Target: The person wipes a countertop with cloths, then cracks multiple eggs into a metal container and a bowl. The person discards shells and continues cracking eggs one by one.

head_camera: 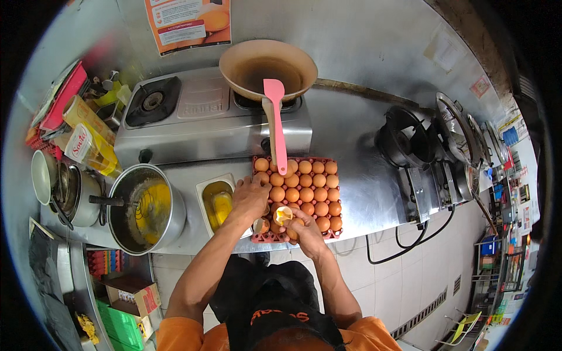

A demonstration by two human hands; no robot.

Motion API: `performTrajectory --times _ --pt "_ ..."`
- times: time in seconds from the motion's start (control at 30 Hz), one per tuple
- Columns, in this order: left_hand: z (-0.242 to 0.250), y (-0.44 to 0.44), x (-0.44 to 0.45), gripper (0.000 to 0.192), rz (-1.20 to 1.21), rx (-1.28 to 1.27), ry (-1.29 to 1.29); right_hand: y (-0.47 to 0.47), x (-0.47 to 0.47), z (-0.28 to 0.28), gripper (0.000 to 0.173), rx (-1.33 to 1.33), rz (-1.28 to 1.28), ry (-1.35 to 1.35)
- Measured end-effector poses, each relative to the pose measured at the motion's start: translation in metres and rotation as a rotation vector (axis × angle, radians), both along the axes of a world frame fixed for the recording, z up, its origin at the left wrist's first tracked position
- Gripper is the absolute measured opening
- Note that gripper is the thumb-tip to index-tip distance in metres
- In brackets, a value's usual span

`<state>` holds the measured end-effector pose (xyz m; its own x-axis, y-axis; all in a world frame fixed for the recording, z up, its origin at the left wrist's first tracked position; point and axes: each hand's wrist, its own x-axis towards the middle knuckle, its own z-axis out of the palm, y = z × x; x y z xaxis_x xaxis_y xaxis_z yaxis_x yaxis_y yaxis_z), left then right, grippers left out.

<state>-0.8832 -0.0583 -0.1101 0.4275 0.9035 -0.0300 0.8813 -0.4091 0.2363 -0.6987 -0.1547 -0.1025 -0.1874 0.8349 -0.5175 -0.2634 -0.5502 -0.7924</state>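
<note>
My right hand (307,232) grips a cracked eggshell (282,215), its open side up with some yellow egg inside. A rounded brown shape at the same fingers may be another egg; I cannot tell. My left hand (251,199) reaches over the left edge of the egg tray (268,238), fingertips at a brown egg (262,177); whether they grip it is unclear. Rows of brown eggs (306,194) fill much of this red tray. A broken shell (261,225) lies in its near left corner. Left of the tray, a rectangular metal container (204,189) holds yellow egg.
A pot (177,215) with a whisk (107,201) and yellow egg stands left. Behind are a gas stove (197,131) and a wide pan (307,66). A pink spatula (277,127) extends from the pan over the eggs. An oil bottle (94,149) leans left; black burners (401,140) stand right.
</note>
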Motion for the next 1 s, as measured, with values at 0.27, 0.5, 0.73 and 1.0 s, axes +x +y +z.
performTrajectory --times 0.27,0.5,0.73,1.0 --pt "0.003 0.009 0.002 0.060 -0.028 -0.180 0.039 0.009 -0.001 -0.008 0.041 0.010 -0.037 0.040" --pt "0.007 0.009 -0.002 0.053 -0.091 -0.212 0.033 0.014 0.009 -0.011 0.049 -0.008 -0.005 0.082" --pt "-0.008 0.009 0.012 0.055 0.057 -0.223 -0.118 0.009 0.011 -0.018 0.046 0.026 -0.027 0.092" --pt "0.020 0.006 -0.005 0.051 0.259 -0.055 -0.440 0.013 0.007 -0.010 0.046 0.035 -0.004 0.005"
